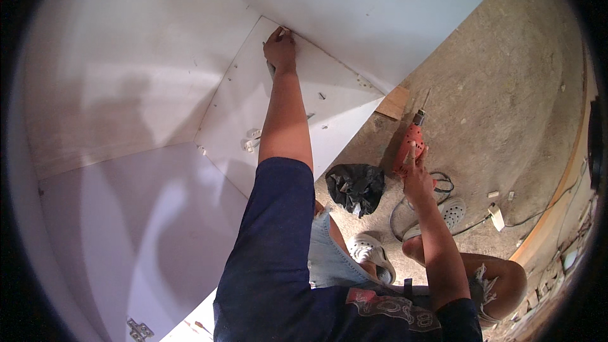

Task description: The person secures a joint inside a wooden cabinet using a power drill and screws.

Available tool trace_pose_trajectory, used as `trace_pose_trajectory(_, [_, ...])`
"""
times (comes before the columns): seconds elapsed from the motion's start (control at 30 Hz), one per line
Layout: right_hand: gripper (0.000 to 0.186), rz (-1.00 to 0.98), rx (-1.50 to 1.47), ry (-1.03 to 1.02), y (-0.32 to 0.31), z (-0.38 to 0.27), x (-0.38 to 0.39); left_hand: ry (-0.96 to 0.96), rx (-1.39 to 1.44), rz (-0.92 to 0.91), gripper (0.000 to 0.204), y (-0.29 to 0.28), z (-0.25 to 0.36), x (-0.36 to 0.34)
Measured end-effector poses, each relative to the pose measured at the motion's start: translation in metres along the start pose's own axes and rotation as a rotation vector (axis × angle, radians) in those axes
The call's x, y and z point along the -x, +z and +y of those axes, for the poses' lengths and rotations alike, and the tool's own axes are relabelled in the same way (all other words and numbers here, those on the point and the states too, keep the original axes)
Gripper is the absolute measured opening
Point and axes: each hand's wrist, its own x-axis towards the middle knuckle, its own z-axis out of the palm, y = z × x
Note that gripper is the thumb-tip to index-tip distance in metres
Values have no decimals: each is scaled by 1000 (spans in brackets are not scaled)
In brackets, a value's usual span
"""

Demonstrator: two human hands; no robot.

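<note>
With right hand (418,182), gripping red drill (412,134), aiming bit (427,99) and long axis far, slightly right, over concrete floor (500,88); with left hand (280,52), reaching white panels (190,82), cannot tell if gripping.

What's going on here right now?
The left hand is at the far inside corner of a white cabinet; whether it pinches something small is unclear. The right hand grips a red drill, its bit pointing ahead over the concrete floor. A black bag sits on that floor, between the cabinet and the right hand.
</note>
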Motion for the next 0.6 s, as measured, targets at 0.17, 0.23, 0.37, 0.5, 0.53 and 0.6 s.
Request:
trace_pose_trajectory(0.17, [112, 106, -27, -67, 2, 6, 3, 60, 29, 28, 43, 1, 22, 27])
trace_pose_trajectory(0.23, [112, 65, -19, -24, -3, 6, 3, 20, 73, -18, 47, 1, 28, 35])
trace_pose_trajectory(0.37, [111, 27, -41, 1, -8, -1, 3, 130, -169, -12, 44, -2, 25, 22])
trace_pose_trajectory(0.5, [110, 109, -91, -48, 2, -3, 0, 173, -252, 77, 37, -5, 6, -15])
trace_pose_trajectory(0.53, [109, 116, -84, -70, 4, -1, -1, 117, -221, 110, 34, -5, 6, -21])
trace_pose_trajectory(0.6, [109, 117, -68, -65, 3, 4, 0, 68, -310, 128, 34, 3, 17, -8])
